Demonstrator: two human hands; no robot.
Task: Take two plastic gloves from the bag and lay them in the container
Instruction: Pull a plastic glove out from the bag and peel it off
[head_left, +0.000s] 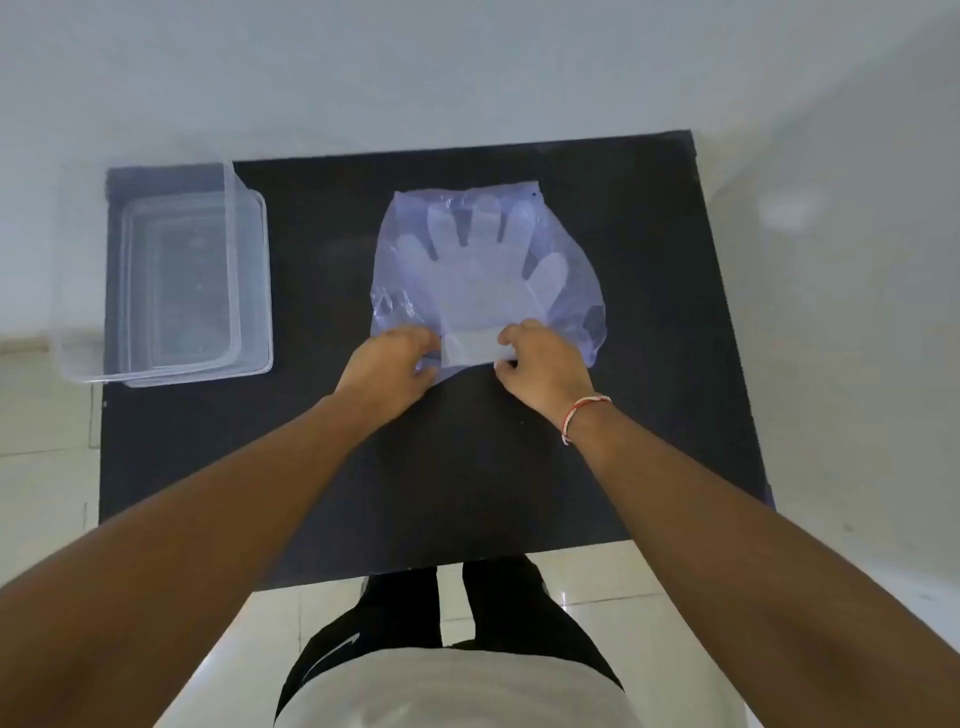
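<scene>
Left hand (390, 364) and right hand (540, 364) pinch near edge of bag (566, 291), gloves (483, 270) inside; container (156, 364) far left.

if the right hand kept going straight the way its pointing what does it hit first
Probably the left hand: the right hand points leftward along the bag's near edge, across the gloves' cuffs.

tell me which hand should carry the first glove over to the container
Left, probably. The container sits on the table's left side, nearer the left hand; the right hand can pin the bag.
</scene>
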